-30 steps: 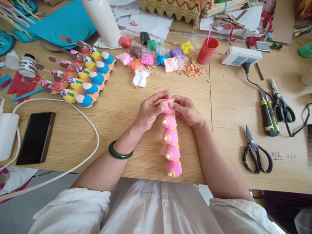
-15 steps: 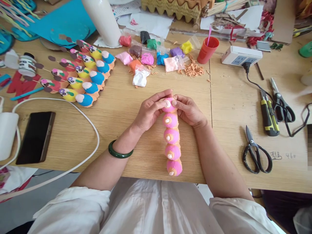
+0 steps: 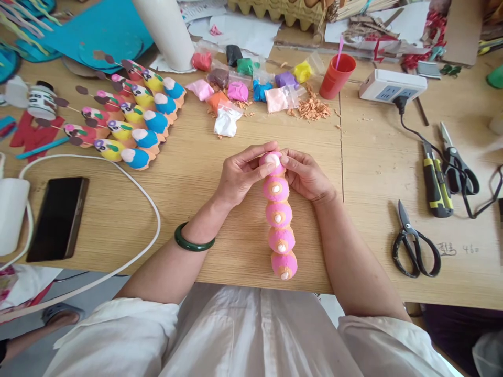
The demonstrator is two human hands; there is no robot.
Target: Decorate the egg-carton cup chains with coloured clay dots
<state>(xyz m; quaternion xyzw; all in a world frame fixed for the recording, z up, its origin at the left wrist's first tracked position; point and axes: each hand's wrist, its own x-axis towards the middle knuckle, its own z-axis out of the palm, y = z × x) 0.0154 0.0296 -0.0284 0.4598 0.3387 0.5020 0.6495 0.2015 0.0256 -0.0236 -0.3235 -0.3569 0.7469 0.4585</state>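
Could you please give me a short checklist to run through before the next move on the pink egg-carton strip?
1. Both hands on the far cup: left hand and right hand pinch it from either side. Ok.
2. White clay dot sits on top of that cup, between the thumbs. Ok.
3. Pink egg-carton strip lies flat on the wooden table: near end reaches the table edge. Not ok.
4. The four nearer cups each show a white dot. Ok.
5. White clay bag lies just beyond the hands. Ok.
6. Dot stuck firmly: cannot tell.
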